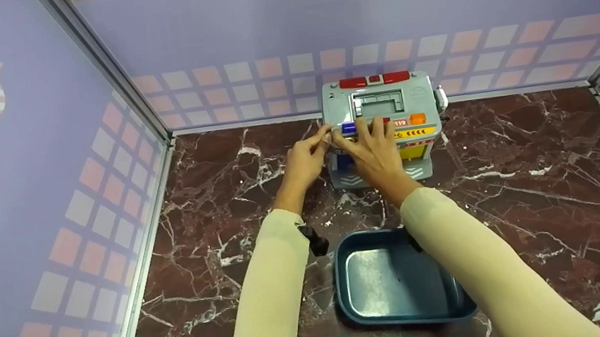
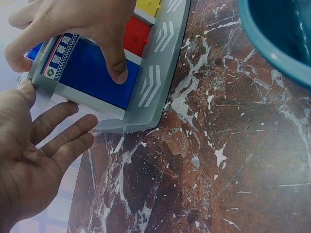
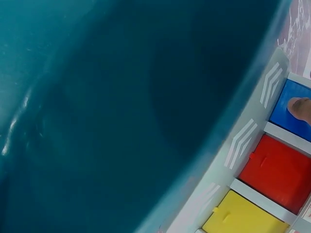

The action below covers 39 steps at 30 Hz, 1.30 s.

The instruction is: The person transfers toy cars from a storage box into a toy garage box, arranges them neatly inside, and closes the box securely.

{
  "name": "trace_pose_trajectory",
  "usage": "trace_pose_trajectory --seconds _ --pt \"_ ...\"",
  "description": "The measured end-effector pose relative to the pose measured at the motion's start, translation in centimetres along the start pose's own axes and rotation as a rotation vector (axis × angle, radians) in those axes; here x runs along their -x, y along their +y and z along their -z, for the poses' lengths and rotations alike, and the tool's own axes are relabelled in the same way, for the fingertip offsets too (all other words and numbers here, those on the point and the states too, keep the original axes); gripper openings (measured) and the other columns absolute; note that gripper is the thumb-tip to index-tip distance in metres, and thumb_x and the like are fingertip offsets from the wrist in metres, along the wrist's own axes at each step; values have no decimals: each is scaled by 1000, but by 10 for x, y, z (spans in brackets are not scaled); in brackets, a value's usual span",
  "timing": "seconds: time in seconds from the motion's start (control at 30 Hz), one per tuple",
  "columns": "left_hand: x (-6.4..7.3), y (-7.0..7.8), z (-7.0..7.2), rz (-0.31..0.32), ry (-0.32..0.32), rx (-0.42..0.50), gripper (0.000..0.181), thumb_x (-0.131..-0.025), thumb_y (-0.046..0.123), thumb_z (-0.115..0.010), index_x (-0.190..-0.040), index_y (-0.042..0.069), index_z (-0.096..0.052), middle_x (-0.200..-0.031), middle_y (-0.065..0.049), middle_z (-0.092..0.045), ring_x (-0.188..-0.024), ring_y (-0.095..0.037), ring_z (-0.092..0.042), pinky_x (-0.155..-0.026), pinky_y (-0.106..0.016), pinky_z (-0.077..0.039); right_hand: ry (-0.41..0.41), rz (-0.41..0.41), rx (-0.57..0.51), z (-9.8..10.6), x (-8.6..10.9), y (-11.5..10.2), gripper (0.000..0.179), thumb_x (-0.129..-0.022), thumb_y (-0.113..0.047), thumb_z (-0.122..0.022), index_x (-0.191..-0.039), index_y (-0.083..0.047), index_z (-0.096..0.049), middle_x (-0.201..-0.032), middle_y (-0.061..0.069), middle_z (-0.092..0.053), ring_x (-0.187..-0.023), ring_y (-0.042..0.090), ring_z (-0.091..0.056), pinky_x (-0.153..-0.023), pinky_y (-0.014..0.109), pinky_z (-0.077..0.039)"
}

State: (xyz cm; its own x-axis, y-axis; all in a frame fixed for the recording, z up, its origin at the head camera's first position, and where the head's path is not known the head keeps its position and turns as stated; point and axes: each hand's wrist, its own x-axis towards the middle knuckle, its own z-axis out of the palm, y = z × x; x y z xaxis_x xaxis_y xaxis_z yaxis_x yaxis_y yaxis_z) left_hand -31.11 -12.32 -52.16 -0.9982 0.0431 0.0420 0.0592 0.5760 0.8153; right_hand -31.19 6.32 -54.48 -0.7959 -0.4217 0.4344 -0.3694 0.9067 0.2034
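A grey toy garage point(image 1: 337, 106) stands against the back wall, with coloured lights on its roof and a blue door point(image 2: 90, 73), a red door point(image 3: 274, 172) and a yellow door point(image 3: 243, 216) along its front. My right hand point(image 1: 375, 157) grips the front roof edge on the left half, fingers over the top and thumb pressed on the blue door. At the left front corner, my left hand point(image 1: 303, 167) touches the side with a fingertip. Its other fingers stretch loosely beside the side wall, as the left wrist view shows.
A dark teal plastic tub point(image 1: 376, 282) sits in front of the garage, partly under my right forearm. Purple patterned panels point(image 1: 301, 19) close off the back and both sides of the dark red marbled surface point(image 1: 520, 207). A white handle point(image 1: 441, 99) juts from the garage's right side.
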Motion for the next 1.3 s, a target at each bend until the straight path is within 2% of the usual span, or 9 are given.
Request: trace_pose_trajectory --seconds 0.17,0.23,0.47,0.63,0.73,0.83,1.03,1.3 --pt "0 0 0 -5 5 -4 41 -114 48 -58 -152 38 -68 -151 -10 -70 -125 -33 -72 -111 -53 -56 40 -4 13 -2 0 -1 72 -91 -16 -81 -148 -33 -41 -137 22 -48 -118 51 -51 -95 64 -50" --pt "-1 0 0 -5 4 -3 41 -114 48 -58 -152 38 -68 -152 -10 -69 -126 -34 -71 -112 -53 -56 44 -6 14 -3 0 -1 70 -92 -15 -79 -148 -33 -41 -136 21 -48 -117 51 -51 -94 63 -50" --pt "-1 -1 0 5 -2 -18 41 -114 49 -57 -153 40 -67 -152 -13 -69 -126 -36 -72 -110 -54 -56 22 -11 8 -3 -1 -3 67 -94 -13 -76 -147 -32 -40 -135 21 -48 -117 50 -50 -95 61 -50" --pt "-2 -1 0 5 0 -4 41 -114 48 -58 -153 39 -67 -151 -14 -70 -120 -34 -71 -109 -52 -56 -6 -15 21 -2 -2 -3 68 -94 -14 -75 -148 -32 -38 -138 21 -47 -119 50 -50 -97 62 -50" --pt "-2 -1 -1 1 -3 1 41 -114 48 -58 -153 38 -67 -144 -14 -75 -114 -34 -72 -105 -52 -57 -12 -17 17 -2 -1 -3 68 -94 -14 -75 -148 -33 -38 -139 21 -46 -120 51 -50 -98 63 -50" --pt "-1 -1 -1 2 -1 -9 41 -114 49 -57 -152 39 -67 -142 -12 -76 -114 -34 -72 -104 -52 -58 5 -17 13 -2 -1 -3 68 -94 -13 -75 -148 -33 -39 -138 21 -46 -119 51 -50 -97 63 -50" --pt "0 0 -1 4 -3 -30 42 -114 49 -57 -153 40 -67 -146 -11 -73 -120 -34 -71 -110 -52 -56 71 -18 17 -7 0 -3 56 -101 -13 -69 -145 -30 -40 -133 22 -50 -113 49 -52 -92 60 -50" --pt "-1 0 -1 9 0 -18 43 -114 50 -57 -154 39 -65 -150 -14 -71 -123 -34 -72 -111 -52 -56 57 -27 19 -8 -1 -3 61 -98 -13 -71 -146 -32 -38 -135 22 -50 -115 49 -52 -94 60 -50"
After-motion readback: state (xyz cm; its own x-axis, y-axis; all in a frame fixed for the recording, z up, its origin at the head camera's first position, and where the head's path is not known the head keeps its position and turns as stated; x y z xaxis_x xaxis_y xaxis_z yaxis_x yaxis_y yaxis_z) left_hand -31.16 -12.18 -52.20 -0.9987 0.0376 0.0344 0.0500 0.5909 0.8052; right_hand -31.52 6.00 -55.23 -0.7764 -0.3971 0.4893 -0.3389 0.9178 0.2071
